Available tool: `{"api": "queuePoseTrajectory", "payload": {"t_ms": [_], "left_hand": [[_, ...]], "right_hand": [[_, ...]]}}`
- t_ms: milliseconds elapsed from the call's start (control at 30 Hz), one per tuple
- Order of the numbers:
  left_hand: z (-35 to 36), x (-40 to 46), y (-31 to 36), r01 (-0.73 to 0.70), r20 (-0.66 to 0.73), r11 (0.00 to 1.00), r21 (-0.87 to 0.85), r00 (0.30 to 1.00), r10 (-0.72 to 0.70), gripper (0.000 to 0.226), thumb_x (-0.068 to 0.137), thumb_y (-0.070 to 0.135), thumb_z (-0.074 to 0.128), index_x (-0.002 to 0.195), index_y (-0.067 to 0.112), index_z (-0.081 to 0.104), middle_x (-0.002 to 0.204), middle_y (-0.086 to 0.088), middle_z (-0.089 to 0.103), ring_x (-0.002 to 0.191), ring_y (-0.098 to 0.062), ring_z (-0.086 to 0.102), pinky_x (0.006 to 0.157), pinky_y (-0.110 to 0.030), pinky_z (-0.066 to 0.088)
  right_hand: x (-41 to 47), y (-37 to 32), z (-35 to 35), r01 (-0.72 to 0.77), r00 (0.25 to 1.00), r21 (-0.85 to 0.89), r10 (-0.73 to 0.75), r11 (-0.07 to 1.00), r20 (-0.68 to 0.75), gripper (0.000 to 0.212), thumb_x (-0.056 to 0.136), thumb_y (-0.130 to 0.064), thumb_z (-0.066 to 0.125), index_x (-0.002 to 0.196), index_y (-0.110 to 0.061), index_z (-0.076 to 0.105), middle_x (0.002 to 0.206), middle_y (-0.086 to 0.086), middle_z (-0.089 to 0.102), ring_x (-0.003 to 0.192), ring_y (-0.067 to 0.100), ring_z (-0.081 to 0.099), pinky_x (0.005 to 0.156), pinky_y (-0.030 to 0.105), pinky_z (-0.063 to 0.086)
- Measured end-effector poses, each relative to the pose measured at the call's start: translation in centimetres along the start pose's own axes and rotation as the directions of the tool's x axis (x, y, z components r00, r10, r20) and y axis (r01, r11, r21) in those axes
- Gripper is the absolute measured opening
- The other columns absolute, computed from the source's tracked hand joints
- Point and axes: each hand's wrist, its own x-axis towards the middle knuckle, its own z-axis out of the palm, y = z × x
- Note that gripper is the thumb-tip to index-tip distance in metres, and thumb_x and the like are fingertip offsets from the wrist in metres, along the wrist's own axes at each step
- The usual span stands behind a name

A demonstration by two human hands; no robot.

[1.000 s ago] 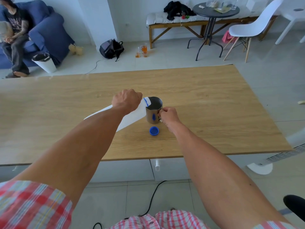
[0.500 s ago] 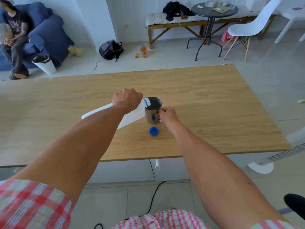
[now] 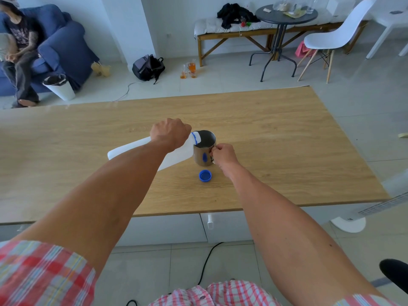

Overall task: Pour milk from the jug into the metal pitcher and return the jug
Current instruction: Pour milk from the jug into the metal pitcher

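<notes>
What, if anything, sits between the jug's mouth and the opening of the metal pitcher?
Nothing visible: the jug, tilted in the left hand, has its mouth right over the rim of the metal pitcher.

At ten o'clock, a blue sofa [image 3: 64, 43] with a seated person [image 3: 18, 47]; a white chair [image 3: 331, 36] at two o'clock; backpack [image 3: 148, 67] between.

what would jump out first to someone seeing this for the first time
Mid-table, the left hand grips a white milk jug tipped nearly flat, its spout over the rim of a metal pitcher. The right hand holds the pitcher's handle on the wooden table. A blue cap lies on the table just in front of the pitcher.
</notes>
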Motion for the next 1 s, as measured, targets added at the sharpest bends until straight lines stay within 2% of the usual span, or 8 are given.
{"api": "queuePoseTrajectory", "payload": {"t_ms": [133, 567, 700, 867, 1000], "left_hand": [[-0.02, 0.00, 0.02, 0.002, 0.003, 1.000, 0.010, 1.000, -0.002, 0.036, 0.099, 0.034, 0.037, 0.073, 0.016, 0.055, 0.076, -0.006, 0.059, 0.061, -0.023, 0.051, 0.061, -0.035, 0.039], [-0.07, 0.12, 0.06, -0.008, -0.002, 1.000, 0.000, 1.000, 0.008, 0.039, 0.099, 0.034, 0.036, 0.074, 0.013, 0.058, 0.074, -0.007, 0.060, 0.062, -0.024, 0.054, 0.057, -0.032, 0.037], [0.10, 0.17, -0.07, -0.024, -0.004, 1.000, 0.011, 1.000, 0.024, 0.038, 0.099, 0.033, 0.037, 0.073, 0.014, 0.057, 0.075, -0.007, 0.061, 0.066, -0.026, 0.058, 0.061, -0.033, 0.042], [-0.12, 0.10, 0.06, -0.020, 0.007, 1.000, 0.015, 1.000, 0.020, 0.037, 0.099, 0.033, 0.037, 0.074, 0.015, 0.057, 0.075, -0.007, 0.060, 0.062, -0.023, 0.053, 0.059, -0.033, 0.039], [-0.38, 0.01, 0.27, -0.010, 0.017, 1.000, 0.017, 1.000, 0.010, 0.038, 0.099, 0.033, 0.036, 0.075, 0.013, 0.058, 0.075, -0.007, 0.060, 0.061, -0.023, 0.052, 0.058, -0.033, 0.036]], "right_hand": [[0.09, 0.11, 0.03, 0.007, 1.000, -0.001, -0.007, 1.000, -0.002, 0.030, 0.097, -0.007, 0.044, 0.097, 0.011, 0.069, 0.082, 0.012, 0.062, 0.076, 0.023, 0.054, 0.068, 0.037, 0.045], [0.34, 0.27, 0.07, 0.009, 1.000, 0.002, -0.009, 1.000, -0.002, 0.030, 0.099, -0.006, 0.044, 0.099, 0.012, 0.068, 0.083, 0.011, 0.062, 0.076, 0.022, 0.053, 0.067, 0.035, 0.043], [0.54, 0.44, 0.22, 0.004, 1.000, 0.019, -0.004, 1.000, -0.007, 0.029, 0.097, -0.006, 0.045, 0.096, 0.011, 0.068, 0.082, 0.011, 0.062, 0.076, 0.023, 0.054, 0.067, 0.035, 0.044], [0.57, 0.39, 0.23, 0.029, 1.000, 0.014, -0.029, 0.999, 0.000, 0.028, 0.097, -0.006, 0.044, 0.084, -0.004, 0.069, 0.081, 0.011, 0.062, 0.074, 0.022, 0.054, 0.068, 0.035, 0.044], [0.76, 0.51, 0.23, 0.022, 1.000, 0.003, -0.022, 1.000, -0.002, 0.030, 0.097, -0.006, 0.044, 0.089, 0.006, 0.070, 0.081, 0.012, 0.064, 0.075, 0.023, 0.056, 0.068, 0.036, 0.046]]}}
